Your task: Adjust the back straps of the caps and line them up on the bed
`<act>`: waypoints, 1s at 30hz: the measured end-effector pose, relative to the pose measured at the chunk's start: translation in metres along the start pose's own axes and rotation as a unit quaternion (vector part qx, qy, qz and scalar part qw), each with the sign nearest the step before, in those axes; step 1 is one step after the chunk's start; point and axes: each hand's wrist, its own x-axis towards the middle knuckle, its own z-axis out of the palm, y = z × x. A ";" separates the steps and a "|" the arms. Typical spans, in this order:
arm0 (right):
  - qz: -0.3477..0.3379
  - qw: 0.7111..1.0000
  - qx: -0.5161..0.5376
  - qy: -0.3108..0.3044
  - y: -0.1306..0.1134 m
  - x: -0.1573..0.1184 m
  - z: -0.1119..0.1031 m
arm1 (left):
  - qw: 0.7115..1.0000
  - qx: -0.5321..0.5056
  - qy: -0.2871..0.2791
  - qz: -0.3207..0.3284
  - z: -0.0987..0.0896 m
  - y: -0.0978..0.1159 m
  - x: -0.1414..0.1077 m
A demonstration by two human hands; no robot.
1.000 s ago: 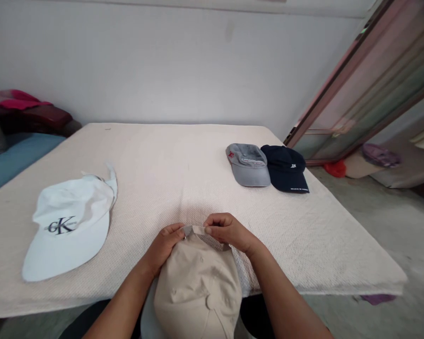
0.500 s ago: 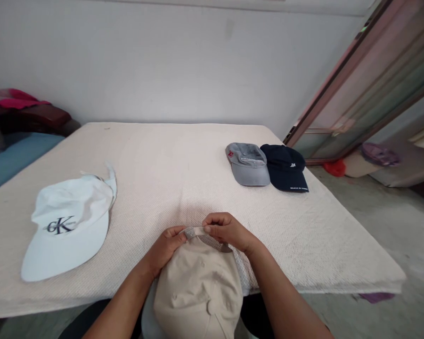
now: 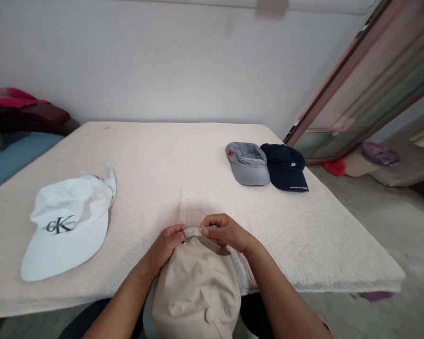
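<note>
A beige cap [image 3: 198, 292] is at the table's front edge, its back strap [image 3: 194, 231] facing away from me and its top button near the bottom of the view. My left hand [image 3: 167, 247] pinches the left end of the strap, beside a small metal eyelet. The strap's right part is between the thumb and fingers of my right hand [image 3: 226, 231], above the cap's rear opening. A white cap [image 3: 70, 226] with black CK letters lies at the left. Farther back on the right, a grey cap [image 3: 249, 165] touches a dark navy cap [image 3: 286, 167].
The caps at left and right rest on a table with a cream textured cover [image 3: 169, 160]. A pale wall [image 3: 144, 66] stands behind it. At the left are a blue surface [image 3: 21, 155] and pink cloth [image 3: 14, 98]; a framed sliding door [image 3: 367, 84] is at the right.
The beige cap has shifted and tilted slightly in my hands, and a metal eyelet now shows by my left fingers. Both hands keep their pinch on the strap. The other caps have not moved.
</note>
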 end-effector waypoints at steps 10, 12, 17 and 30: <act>-0.018 0.999 0.027 0.022 0.008 0.003 0.000 | 0.999 -0.014 -0.035 -0.013 -0.001 -0.004 0.000; -0.018 0.999 0.030 0.024 0.008 0.004 0.002 | 0.999 -0.014 -0.034 -0.012 -0.001 -0.005 0.000; -0.004 1.000 0.016 0.015 0.004 0.002 0.002 | 1.000 -0.011 -0.023 -0.008 -0.001 -0.004 0.001; -0.027 0.997 -0.062 0.044 0.003 0.003 0.008 | 0.999 -0.023 -0.033 -0.018 0.005 0.001 -0.002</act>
